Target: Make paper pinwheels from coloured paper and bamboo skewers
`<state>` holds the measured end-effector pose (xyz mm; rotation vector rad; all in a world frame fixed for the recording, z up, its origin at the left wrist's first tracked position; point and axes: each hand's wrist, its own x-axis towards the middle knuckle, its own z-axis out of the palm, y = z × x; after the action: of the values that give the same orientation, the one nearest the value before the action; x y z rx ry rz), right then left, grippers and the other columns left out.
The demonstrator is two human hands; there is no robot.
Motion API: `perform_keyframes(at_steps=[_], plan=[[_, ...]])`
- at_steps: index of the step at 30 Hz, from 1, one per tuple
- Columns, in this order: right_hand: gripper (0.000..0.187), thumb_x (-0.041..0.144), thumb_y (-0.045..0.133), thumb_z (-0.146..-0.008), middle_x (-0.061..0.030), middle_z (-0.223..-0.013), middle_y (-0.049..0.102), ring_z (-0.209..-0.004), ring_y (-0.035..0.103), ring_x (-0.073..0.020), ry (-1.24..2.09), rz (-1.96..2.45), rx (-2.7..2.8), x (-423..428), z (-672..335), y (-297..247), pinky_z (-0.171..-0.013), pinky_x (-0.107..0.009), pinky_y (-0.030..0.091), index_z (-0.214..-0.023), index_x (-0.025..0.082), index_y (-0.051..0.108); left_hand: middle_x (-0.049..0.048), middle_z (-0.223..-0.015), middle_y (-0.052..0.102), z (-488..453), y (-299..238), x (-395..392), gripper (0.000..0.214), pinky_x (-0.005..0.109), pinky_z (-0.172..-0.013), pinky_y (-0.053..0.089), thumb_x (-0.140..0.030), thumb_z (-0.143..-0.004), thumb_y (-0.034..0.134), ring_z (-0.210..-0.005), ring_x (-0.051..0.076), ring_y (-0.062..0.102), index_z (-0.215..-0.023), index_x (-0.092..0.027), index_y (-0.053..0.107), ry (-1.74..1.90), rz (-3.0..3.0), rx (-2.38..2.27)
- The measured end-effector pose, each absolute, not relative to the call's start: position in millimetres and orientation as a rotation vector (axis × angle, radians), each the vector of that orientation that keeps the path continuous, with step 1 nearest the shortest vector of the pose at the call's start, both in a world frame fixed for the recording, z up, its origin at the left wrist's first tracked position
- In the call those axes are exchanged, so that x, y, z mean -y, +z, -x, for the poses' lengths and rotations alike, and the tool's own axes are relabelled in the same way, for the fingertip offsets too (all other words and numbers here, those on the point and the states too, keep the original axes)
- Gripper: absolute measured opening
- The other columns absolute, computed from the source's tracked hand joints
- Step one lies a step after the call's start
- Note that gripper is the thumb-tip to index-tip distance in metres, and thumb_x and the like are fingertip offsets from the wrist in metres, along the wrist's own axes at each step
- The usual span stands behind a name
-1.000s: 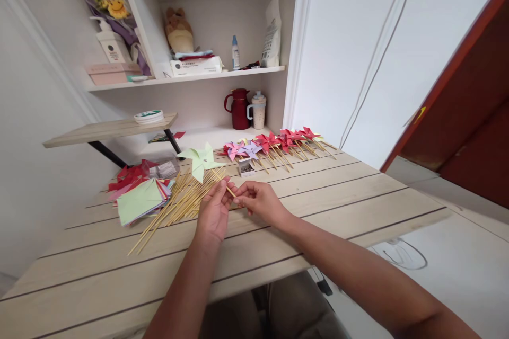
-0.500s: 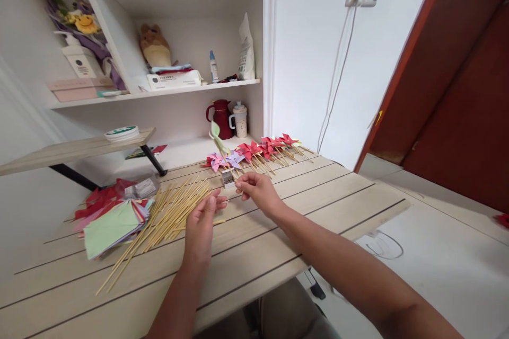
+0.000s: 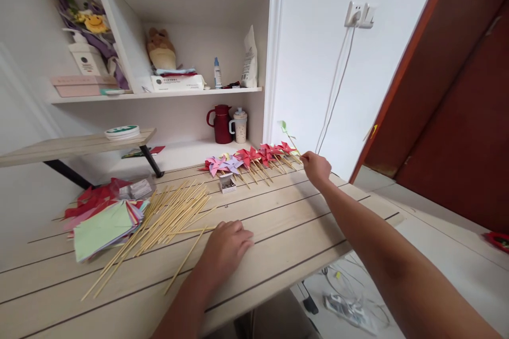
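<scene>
My right hand reaches to the far right end of a row of paper pinwheels on the wooden table. It pinches the stick of a pale green pinwheel, which stands tilted above the row. My left hand rests on the table near the front edge, fingers curled, with nothing in it. A loose wooden stick lies just left of it, beside a pile of wooden sticks.
A stack of coloured paper squares lies at the left. A small box of pins sits before the pinwheel row. A red jug and a cup stand under the shelves. Cables hang from a wall socket.
My right hand has carried the green pinwheel from the table's middle to the right end of the row. My left hand let go and dropped onto the table.
</scene>
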<state>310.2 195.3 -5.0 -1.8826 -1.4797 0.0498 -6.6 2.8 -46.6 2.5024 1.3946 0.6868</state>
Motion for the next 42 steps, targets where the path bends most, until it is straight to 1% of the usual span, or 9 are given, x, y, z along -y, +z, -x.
perform_keyframes(at_steps=[2,7,10,16,24,30,36,42], plan=[[0.031,0.027,0.046,-0.097,-0.0176,-0.107,0.076,-0.1,0.067,-0.0294,0.002,1.99,1.479,-197,-327,-12,-0.072,-0.034,0.039,-0.105,0.016,0.075,0.0063,-0.092,0.072,5,-49,-3,0.022,0.035,-0.081,0.042,-0.024,-0.096,0.056,-0.089,0.022,0.064,-0.098,-0.025,0.078,0.612,-2.566,-1.407],[0.031,0.027,0.046,-0.1,-0.0165,-0.109,0.076,-0.102,0.068,-0.0276,-0.052,2.148,1.52,-206,-335,-32,-0.071,-0.032,0.039,-0.11,0.018,0.074,0.0056,-0.088,0.072,7,-49,-3,0.027,0.034,-0.078,0.04,-0.026,-0.099,0.051,-0.086,0.021,0.063,-0.095,-0.025,0.077,0.628,-2.591,-1.396],[0.03,0.03,0.048,-0.1,-0.0155,-0.112,0.076,-0.103,0.068,-0.0262,-0.062,2.183,1.566,-216,-326,-39,-0.072,-0.031,0.04,-0.112,0.02,0.074,0.0054,-0.088,0.072,8,-49,-3,0.026,0.035,-0.078,0.04,-0.024,-0.098,0.052,-0.085,0.021,0.063,-0.096,-0.025,0.077,0.596,-2.605,-1.409],[0.032,0.03,0.045,-0.103,-0.0156,-0.116,0.074,-0.106,0.069,-0.0247,-0.082,2.203,1.611,-231,-315,-45,-0.075,-0.031,0.043,-0.118,0.021,0.072,0.0056,-0.088,0.072,7,-49,-4,0.025,0.034,-0.076,0.041,-0.025,-0.096,0.054,-0.084,0.022,0.062,-0.103,-0.026,0.078,0.615,-2.561,-1.434],[0.034,0.028,0.044,-0.102,-0.0164,-0.114,0.075,-0.103,0.07,-0.0262,-0.102,2.235,1.611,-229,-327,-50,-0.076,-0.033,0.043,-0.115,0.02,0.074,0.0063,-0.092,0.072,6,-46,-4,0.026,0.036,-0.08,0.042,-0.024,-0.096,0.055,-0.088,0.023,0.064,-0.108,-0.026,0.078,0.524,-2.521,-1.488],[0.032,0.026,0.046,-0.1,-0.0157,-0.114,0.075,-0.103,0.069,-0.0258,-0.099,2.24,1.626,-231,-328,-52,-0.076,-0.033,0.043,-0.113,0.021,0.075,0.0059,-0.091,0.072,7,-46,-3,0.025,0.036,-0.08,0.042,-0.025,-0.095,0.056,-0.088,0.023,0.064,-0.107,-0.026,0.078,0.554,-2.512,-1.469],[0.032,0.025,0.046,-0.099,-0.013,-0.114,0.076,-0.103,0.069,-0.0251,-0.081,2.244,1.62,-231,-329,-53,-0.074,-0.031,0.043,-0.112,0.023,0.075,0.0053,-0.095,0.072,7,-46,-4,0.024,0.036,-0.083,0.042,-0.026,-0.097,0.057,-0.091,0.023,0.063,-0.11,-0.026,0.077,0.487,-2.507,-1.513],[0.03,0.024,0.048,-0.097,-0.0119,-0.112,0.076,-0.102,0.069,-0.0259,-0.07,2.223,1.615,-232,-331,-56,-0.072,-0.031,0.042,-0.108,0.023,0.076,0.0053,-0.097,0.072,6,-45,-2,0.026,0.037,-0.084,0.042,-0.025,-0.098,0.055,-0.093,0.023,0.063,-0.114,-0.026,0.076,0.453,-2.496,-1.536]])
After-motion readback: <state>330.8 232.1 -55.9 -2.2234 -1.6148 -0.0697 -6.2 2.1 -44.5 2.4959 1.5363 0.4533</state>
